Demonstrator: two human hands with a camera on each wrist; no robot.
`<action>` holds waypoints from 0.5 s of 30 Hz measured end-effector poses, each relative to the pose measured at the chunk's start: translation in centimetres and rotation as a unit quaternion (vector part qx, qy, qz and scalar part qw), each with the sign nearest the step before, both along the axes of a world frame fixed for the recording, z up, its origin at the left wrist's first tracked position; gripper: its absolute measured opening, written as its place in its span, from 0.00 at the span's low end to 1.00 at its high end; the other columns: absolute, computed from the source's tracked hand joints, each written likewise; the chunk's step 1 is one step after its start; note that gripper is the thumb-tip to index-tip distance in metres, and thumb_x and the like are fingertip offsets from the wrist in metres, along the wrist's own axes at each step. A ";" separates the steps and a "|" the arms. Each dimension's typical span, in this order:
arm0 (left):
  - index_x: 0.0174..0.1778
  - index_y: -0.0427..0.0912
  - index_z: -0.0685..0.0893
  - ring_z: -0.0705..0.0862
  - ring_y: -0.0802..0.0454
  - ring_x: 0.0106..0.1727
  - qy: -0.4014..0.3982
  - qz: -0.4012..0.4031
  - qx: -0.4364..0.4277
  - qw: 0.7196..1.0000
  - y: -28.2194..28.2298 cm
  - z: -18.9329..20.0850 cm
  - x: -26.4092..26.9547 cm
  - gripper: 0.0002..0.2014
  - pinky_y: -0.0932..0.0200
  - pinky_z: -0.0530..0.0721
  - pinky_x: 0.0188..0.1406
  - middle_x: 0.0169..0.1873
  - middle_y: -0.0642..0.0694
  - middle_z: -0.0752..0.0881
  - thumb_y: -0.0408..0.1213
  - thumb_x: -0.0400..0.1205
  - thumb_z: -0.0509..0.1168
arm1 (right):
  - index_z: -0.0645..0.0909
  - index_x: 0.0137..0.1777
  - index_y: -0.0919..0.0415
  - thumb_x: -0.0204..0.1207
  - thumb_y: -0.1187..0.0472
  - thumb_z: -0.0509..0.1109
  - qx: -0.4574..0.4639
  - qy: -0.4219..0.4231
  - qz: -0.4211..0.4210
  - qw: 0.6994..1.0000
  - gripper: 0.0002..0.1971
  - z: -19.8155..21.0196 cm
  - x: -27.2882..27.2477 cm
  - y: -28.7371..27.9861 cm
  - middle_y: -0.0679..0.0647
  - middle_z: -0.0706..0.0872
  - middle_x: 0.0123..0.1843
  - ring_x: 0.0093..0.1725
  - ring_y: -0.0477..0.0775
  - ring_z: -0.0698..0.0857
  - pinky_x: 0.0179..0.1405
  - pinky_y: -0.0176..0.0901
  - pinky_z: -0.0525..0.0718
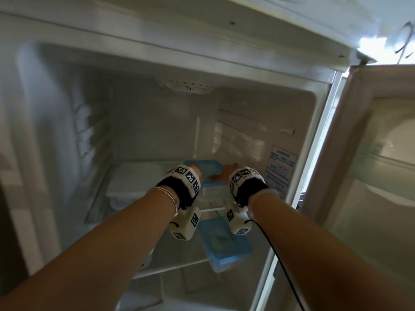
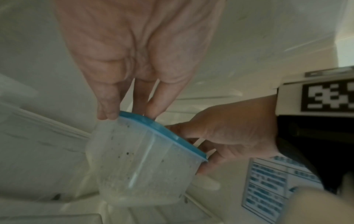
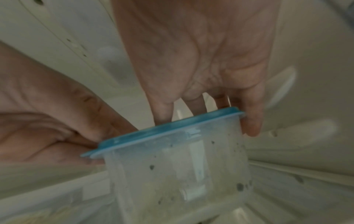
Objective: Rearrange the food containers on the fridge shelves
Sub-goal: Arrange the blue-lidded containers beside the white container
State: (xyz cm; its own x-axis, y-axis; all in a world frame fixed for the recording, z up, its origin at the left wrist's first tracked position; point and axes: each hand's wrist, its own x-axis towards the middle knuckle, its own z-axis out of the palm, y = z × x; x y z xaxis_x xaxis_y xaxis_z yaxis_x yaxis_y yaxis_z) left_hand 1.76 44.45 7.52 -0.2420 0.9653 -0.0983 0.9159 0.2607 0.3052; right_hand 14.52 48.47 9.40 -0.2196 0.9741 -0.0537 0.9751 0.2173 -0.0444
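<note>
Blue-lidded tub sits at the right of the upper shelf, pinched at its lid rim by the left hand and right hand. Best kept level and lifted slowly, since that lid may pop off.

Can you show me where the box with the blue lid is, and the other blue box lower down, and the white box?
held blue-lidded container [image 3: 178, 174], right wrist view, clear side wall.
lower blue-lidded container [image 1: 224, 241], head view, lid top.
white container [image 1: 132, 182], head view, its lid.
</note>
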 end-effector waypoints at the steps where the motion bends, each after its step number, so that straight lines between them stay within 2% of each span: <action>1: 0.70 0.41 0.78 0.83 0.43 0.64 -0.005 0.014 0.000 1.000 0.0 -0.1 0.0 0.24 0.49 0.82 0.67 0.65 0.41 0.83 0.43 0.77 0.64 | 0.68 0.77 0.62 0.71 0.29 0.58 0.000 -0.006 -0.001 1.000 0.44 0.0 0.2 -0.5 0.62 0.75 0.74 0.70 0.63 0.77 0.68 0.52 0.76; 2: 0.69 0.40 0.80 0.84 0.42 0.64 -0.053 0.045 0.026 0.997 -1.8 0.8 0.6 0.22 0.49 0.83 0.66 0.64 0.41 0.84 0.42 0.79 0.63 | 0.68 0.77 0.63 0.72 0.29 0.58 0.004 -0.011 -0.001 1.000 0.43 0.0 0.4 -0.9 0.62 0.75 0.74 0.71 0.63 0.76 0.69 0.51 0.74; 4: 0.69 0.36 0.79 0.81 0.41 0.67 -0.081 0.029 0.056 0.995 -4.5 1.8 1.6 0.20 0.52 0.81 0.67 0.66 0.39 0.83 0.36 0.81 0.62 | 0.66 0.78 0.64 0.75 0.32 0.56 0.010 -0.016 -0.003 1.000 0.41 -0.1 0.5 -1.9 0.64 0.73 0.75 0.73 0.63 0.73 0.71 0.51 0.71; 6: 0.70 0.33 0.78 0.79 0.41 0.70 -0.105 0.021 0.075 0.991 -4.7 1.7 1.3 0.19 0.53 0.78 0.69 0.69 0.37 0.81 0.34 0.83 0.60 | 0.62 0.80 0.65 0.78 0.34 0.54 0.009 -0.017 -0.008 1.000 0.41 -0.2 0.3 -3.0 0.66 0.69 0.78 0.75 0.63 0.70 0.73 0.50 0.67; 11: 0.67 0.37 0.80 0.80 0.42 0.68 -0.140 0.073 0.090 0.983 -5.7 1.7 -0.4 0.20 0.50 0.77 0.72 0.67 0.39 0.82 0.38 0.80 0.64 | 0.60 0.81 0.63 0.81 0.35 0.46 0.007 0.031 0.016 0.999 0.38 0.3 -1.1 -5.8 0.64 0.64 0.81 0.77 0.63 0.69 0.75 0.52 0.66; 13: 0.64 0.38 0.81 0.82 0.42 0.65 -0.140 0.090 0.108 0.980 -6.4 1.9 -1.7 0.18 0.51 0.78 0.69 0.63 0.40 0.84 0.41 0.80 0.64 | 0.58 0.82 0.61 0.82 0.37 0.45 0.003 0.045 0.058 0.997 0.36 0.5 -2.5 -7.2 0.63 0.59 0.84 0.81 0.63 0.63 0.80 0.54 0.60; 15: 0.66 0.37 0.81 0.81 0.41 0.67 -0.131 0.100 0.125 0.978 -7.3 2.1 -3.2 0.17 0.51 0.78 0.70 0.65 0.38 0.83 0.40 0.83 0.61 | 0.55 0.83 0.60 0.83 0.39 0.44 -0.019 0.052 0.091 0.994 0.35 0.7 -4.5 -8.8 0.63 0.54 0.85 0.84 0.64 0.55 0.83 0.57 0.53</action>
